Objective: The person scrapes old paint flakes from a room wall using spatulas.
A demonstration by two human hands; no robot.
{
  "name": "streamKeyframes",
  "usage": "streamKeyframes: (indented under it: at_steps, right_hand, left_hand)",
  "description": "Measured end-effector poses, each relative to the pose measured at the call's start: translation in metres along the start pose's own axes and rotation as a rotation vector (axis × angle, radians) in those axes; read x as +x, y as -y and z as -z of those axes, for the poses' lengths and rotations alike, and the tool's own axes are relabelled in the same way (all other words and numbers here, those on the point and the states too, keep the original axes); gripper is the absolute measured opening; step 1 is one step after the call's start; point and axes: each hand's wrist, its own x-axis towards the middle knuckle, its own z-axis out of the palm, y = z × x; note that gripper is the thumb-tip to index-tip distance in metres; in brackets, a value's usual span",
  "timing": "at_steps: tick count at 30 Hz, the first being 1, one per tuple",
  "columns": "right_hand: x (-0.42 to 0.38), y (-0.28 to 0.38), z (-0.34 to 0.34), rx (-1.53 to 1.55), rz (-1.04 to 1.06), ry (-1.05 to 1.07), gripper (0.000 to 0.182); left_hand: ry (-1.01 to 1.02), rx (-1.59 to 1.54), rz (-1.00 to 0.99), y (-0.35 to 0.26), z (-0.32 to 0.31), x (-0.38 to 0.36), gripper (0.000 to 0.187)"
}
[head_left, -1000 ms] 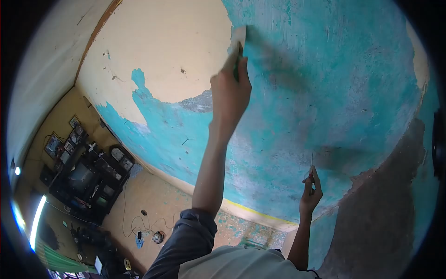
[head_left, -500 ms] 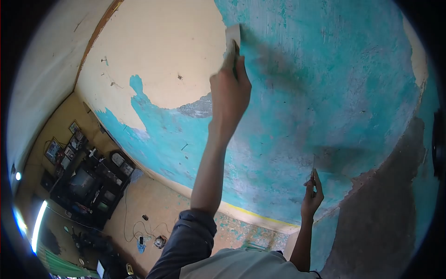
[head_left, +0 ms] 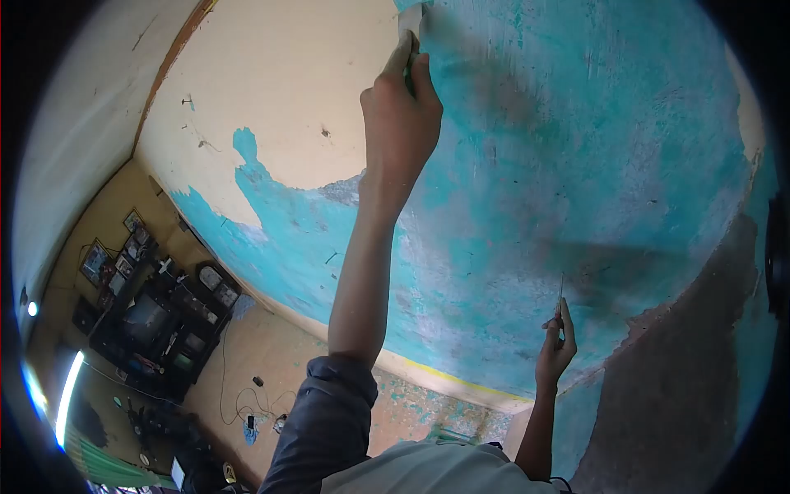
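My left hand [head_left: 401, 123] is raised high and closed around a putty knife [head_left: 410, 20]. Its flat blade lies at the boundary between a smooth cream patch [head_left: 280, 90] and the worn turquoise paint [head_left: 510, 173] of the wall. Lower on the right, my right hand [head_left: 556, 350] grips a thin-bladed putty knife [head_left: 561, 290], seen nearly edge-on and pointing up. This blade stands in front of the turquoise surface, beside a dark shadow. The handles are mostly hidden by my fingers.
Several nails, one a dark nail [head_left: 332, 258], stick out of the wall. Grey bare plaster [head_left: 675, 362] shows at right. Paint flakes and a cable [head_left: 239, 399] lie on the floor. A dark cabinet [head_left: 156, 321] with a television stands at left, near a lit tube lamp [head_left: 69, 399].
My left hand has moved upward along the cream patch's edge with its putty knife. The right hand has stayed almost in place, its blade tilting slightly. The view has shifted a little.
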Motion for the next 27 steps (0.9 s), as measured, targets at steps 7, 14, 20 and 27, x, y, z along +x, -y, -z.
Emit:
streamKeyframes:
  at_steps: [7,14,20,27]
  right_hand:
    - [-0.002,0.003,0.001,-0.028,-0.05,-0.008,0.041]
    - [-0.003,-0.004,-0.001,-0.03,-0.027,-0.023,0.042]
    - [-0.003,0.001,-0.002,-0.022,-0.07,-0.018,0.041]
    - [-0.003,-0.005,-0.006,-0.033,-0.012,-0.018,0.041]
  left_hand:
    - [-0.096,-0.025,-0.143,0.031,-0.025,-0.051,0.04]
    - [-0.062,-0.021,0.004,0.011,-0.011,-0.009,0.042]
    - [0.0,-0.059,-0.007,0.032,-0.023,-0.055,0.041]
    - [-0.049,0.016,-0.081,0.019,-0.01,-0.016,0.042]
